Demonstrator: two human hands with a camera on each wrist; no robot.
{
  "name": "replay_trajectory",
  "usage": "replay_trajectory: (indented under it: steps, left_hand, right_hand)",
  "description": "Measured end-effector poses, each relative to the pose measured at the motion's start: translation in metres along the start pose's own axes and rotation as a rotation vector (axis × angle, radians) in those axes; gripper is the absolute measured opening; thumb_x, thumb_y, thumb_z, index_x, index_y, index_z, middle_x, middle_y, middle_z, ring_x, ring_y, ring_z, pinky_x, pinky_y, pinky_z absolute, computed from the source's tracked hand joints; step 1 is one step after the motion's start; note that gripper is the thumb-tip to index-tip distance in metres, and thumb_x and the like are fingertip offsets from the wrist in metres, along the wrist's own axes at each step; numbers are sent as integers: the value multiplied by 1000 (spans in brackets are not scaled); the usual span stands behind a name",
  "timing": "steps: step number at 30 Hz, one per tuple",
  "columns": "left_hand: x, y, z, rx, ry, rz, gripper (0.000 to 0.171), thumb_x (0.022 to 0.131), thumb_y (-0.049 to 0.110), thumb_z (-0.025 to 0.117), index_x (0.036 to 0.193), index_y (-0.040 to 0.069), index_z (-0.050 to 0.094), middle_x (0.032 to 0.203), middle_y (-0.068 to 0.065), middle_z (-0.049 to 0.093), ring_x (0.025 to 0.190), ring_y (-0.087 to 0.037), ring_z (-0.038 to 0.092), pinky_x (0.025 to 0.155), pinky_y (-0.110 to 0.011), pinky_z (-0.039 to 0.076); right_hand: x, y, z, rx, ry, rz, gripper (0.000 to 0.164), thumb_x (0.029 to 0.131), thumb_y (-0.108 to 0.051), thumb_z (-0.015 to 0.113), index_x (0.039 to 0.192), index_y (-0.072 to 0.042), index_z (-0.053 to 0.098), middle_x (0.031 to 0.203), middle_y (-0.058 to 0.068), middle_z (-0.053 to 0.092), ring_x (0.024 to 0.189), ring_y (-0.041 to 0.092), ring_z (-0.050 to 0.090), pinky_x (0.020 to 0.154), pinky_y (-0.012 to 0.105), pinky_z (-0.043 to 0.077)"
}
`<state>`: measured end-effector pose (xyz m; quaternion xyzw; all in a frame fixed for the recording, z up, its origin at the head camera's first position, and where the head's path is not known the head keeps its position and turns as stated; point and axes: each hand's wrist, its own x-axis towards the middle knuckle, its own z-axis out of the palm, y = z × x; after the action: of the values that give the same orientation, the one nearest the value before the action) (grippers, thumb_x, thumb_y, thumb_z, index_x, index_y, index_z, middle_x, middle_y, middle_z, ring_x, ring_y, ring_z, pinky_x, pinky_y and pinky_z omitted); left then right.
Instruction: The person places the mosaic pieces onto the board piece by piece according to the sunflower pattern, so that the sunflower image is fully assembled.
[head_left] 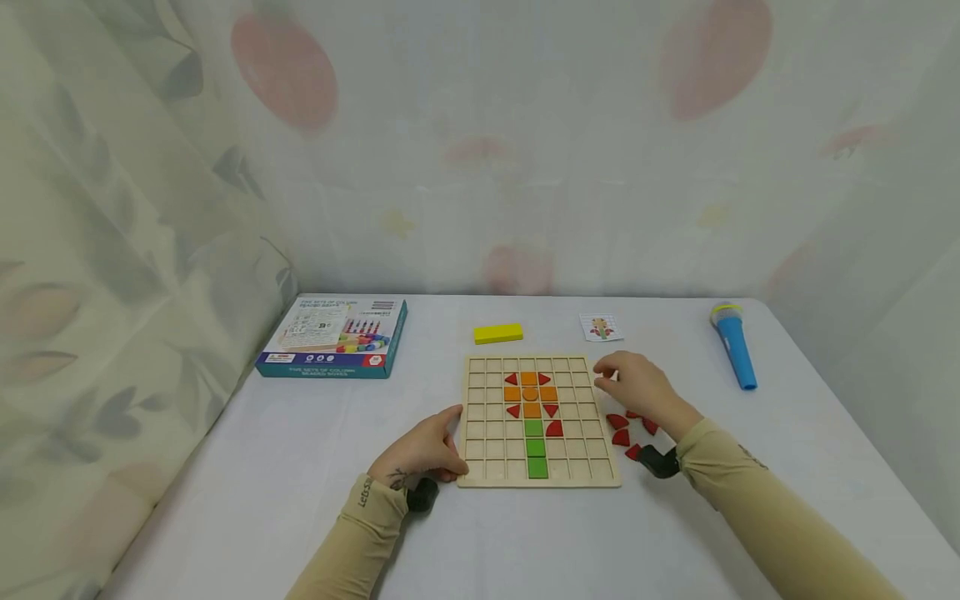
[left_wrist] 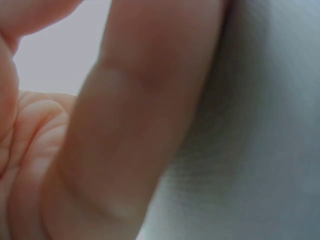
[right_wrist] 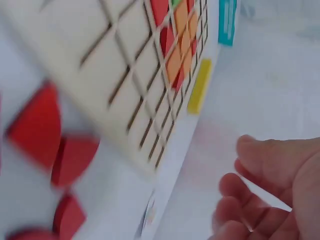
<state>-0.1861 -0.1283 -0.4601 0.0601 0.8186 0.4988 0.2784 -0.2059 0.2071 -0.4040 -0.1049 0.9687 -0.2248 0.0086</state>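
White table: board, red pieces, box, block, card, microphone.

A pale, patterned curtain hangs behind the white-topped table.

Dressed in Tan and Black

I wear 2 long tan sleeves, my left sleeve and my right sleeve, both lightly creased and running to the wrist. Dark lettering, only partly legible, marks the left one near its end; a small dark print sits on the other. I have 1 black left wrist unit and 1 black right wrist unit. A dark, branching mark shows on my left hand.
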Motion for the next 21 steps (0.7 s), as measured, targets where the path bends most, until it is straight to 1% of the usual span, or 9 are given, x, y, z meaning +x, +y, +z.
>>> replay_trajectory:
  steps: [4, 8, 11, 14, 17, 21]
  left_hand:
    - [0, 0, 0, -4, -3, 0, 104, 61, -2, 78, 147, 7, 21, 68, -9, 57, 50, -15, 55, 47, -26, 49]
    - [1, 0, -1, -11, -4, -2, 104, 61, -2, 77, 147, 7, 20, 68, -8, 57, 50, -15, 55, 47, -26, 49]
    - [0, 0, 0, -9, -6, 0, 104, 61, -3, 77, 147, 7, 20, 68, -8, 57, 50, -15, 55, 47, -26, 49]
    - [0, 1, 0, -8, -7, 0, 104, 61, -3, 77, 147, 7, 20, 67, -8, 57, 50, -15, 55, 47, -26, 49]
    - [0, 1, -1, -8, -7, -2, 104, 61, -3, 77, 147, 7, 20, 67, -8, 57, 50, -15, 55, 47, -26, 49]
    - [-1, 1, -1, -3, -8, 1, 104, 61, -3, 77, 147, 7, 20, 67, -8, 57, 50, -15, 55, 47, -26, 49]
  right_hand:
    - [-4, 17, -9, -30, -55, 106, 27, 85, -17, 63, 107, -2, 66, 97, 12, 62, 82, 23, 55, 66, 36, 48]
    - [-10, 30, -8, -60, -140, 209, 29, 84, -18, 64, 106, 1, 64, 98, 16, 61, 83, 26, 55, 70, 40, 50]
    - [-13, 39, -4, -59, -187, 258, 30, 84, -18, 64, 107, 0, 64, 100, 17, 62, 85, 27, 55, 72, 42, 50]
    - [-15, 46, 2, -38, -221, 281, 31, 82, -17, 65, 109, -3, 64, 104, 18, 60, 87, 27, 54, 74, 42, 50]
    - [-15, 51, 7, -25, -245, 285, 34, 80, -16, 68, 112, -5, 64, 108, 20, 59, 89, 28, 54, 74, 42, 50]
    - [-14, 55, 12, -44, -244, 268, 35, 80, -15, 69, 113, -4, 65, 107, 19, 60, 89, 26, 54, 76, 42, 50]
